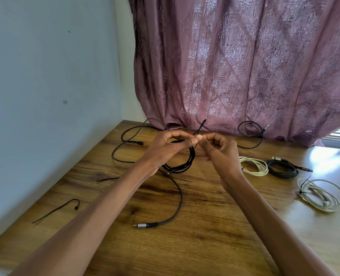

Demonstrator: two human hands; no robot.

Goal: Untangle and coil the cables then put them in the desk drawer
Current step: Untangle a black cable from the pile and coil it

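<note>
Wooden desk (pixel 205 236), mauve curtain (pixel 244 66), coiled white cable (pixel 254 165), loose ties (pixel 57 209)

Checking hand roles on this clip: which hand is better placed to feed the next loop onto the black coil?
Right hand, probably: it pinches the free end beside the left hand, which grips the black coil.
</note>
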